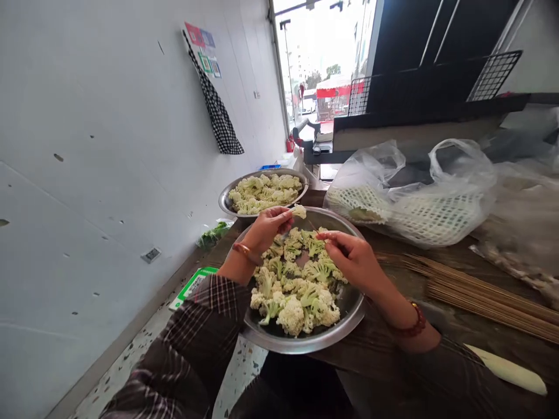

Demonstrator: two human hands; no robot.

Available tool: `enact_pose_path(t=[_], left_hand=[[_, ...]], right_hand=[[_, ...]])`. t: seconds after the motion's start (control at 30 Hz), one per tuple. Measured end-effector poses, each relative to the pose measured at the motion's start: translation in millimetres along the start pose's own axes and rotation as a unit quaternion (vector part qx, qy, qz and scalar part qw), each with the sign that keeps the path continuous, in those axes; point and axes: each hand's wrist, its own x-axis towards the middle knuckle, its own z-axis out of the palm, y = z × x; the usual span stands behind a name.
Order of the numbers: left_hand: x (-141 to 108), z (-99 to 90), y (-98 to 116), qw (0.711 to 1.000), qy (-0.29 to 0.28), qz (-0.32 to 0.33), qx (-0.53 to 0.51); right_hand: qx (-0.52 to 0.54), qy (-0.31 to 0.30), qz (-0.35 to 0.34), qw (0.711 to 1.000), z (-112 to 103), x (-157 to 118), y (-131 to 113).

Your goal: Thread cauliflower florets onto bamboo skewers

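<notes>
Between the fingers of my left hand (271, 227) is a small cauliflower floret (299, 211), held above the near metal bowl (301, 344). My right hand (349, 256) pinches a thin wooden skewer (312, 226), its end pointing up and left towards the floret, apart from it as far as I can see. Loose cauliflower pieces (292, 314) lie in the near bowl below both hands. Behind it stands a second metal bowl (225, 203), heaped with cauliflower florets (266, 191).
On the wooden table's right lies a bundle of skewers (484, 294), with a pale wooden-looking piece (509, 369) nearer me. Plastic bags (428, 203) with net-wrapped contents stand behind. A white wall (109, 145) runs along the left. A green QR-code sign (192, 286) sits beside the table.
</notes>
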Motion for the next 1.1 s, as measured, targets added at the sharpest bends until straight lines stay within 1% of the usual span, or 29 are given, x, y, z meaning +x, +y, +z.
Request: enact_pose_path(t=[0.07,0.2,0.43,0.8,1.1], left_hand=[[-8.7,10.7,8.7,0.996,-0.024,-0.021,-0.080],[-21.5,25.0,18.9,0.986,-0.074,-0.056,-0.141],[-26.3,27.4,19.6,0.975,-0.120,-0.084,-0.165],[-28.4,27.9,19.0,0.974,-0.127,-0.071,-0.172],[-29.6,28.0,17.7,0.976,-0.114,-0.069,-0.170]], right_hand=[[0.002,0.011,-0.016,1.000,3.5,-0.5,3.3],[0.006,0.011,-0.041,0.999,4.8,-0.1,5.8],[-0.029,0.018,-0.009,0.999,-2.7,0.0,2.0],[-0.025,0.000,-0.010,1.000,-3.2,-3.6,-0.2],[-0.018,-0.013,-0.004,1.000,-3.1,-3.6,-1.1]])
